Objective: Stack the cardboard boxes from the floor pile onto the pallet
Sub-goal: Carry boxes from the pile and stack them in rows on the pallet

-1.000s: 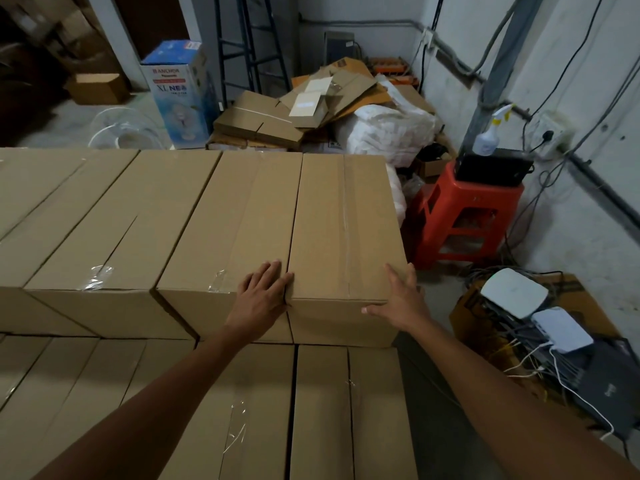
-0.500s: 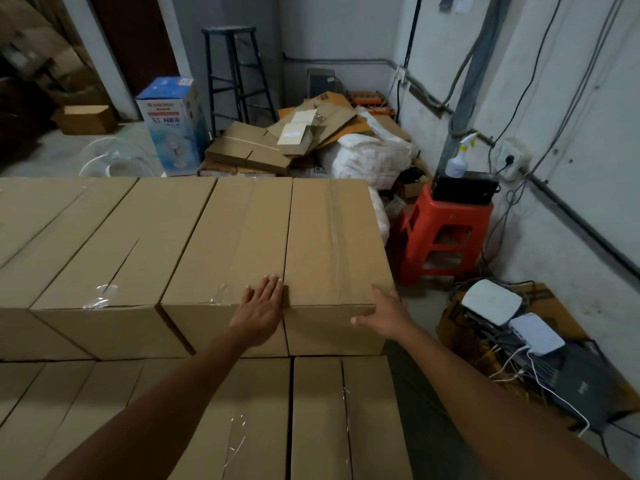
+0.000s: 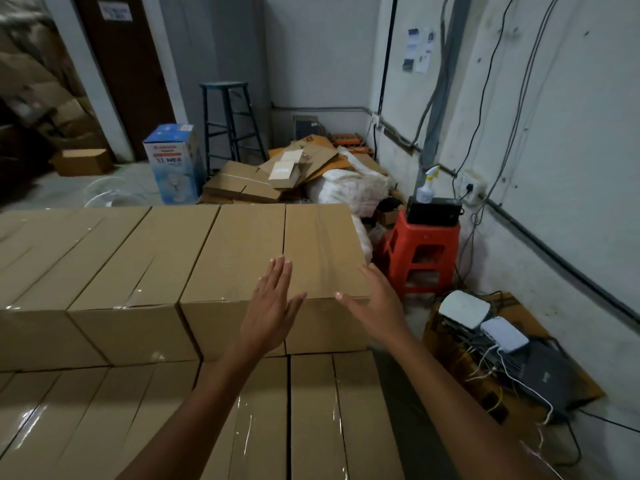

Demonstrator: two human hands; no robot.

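Only thing I can actually read is on the blue-and-white fan box (image 3: 173,164): big blue letters "XL NE" across its front, with the rest running off round the edge. There's a smaller line on the white band above it, way too blurry. The sign (image 3: 116,10) on the brown door (image 3: 131,84) and the papers (image 3: 419,50) stuck on the wall (image 3: 571,140) have print, but it's unreadable.
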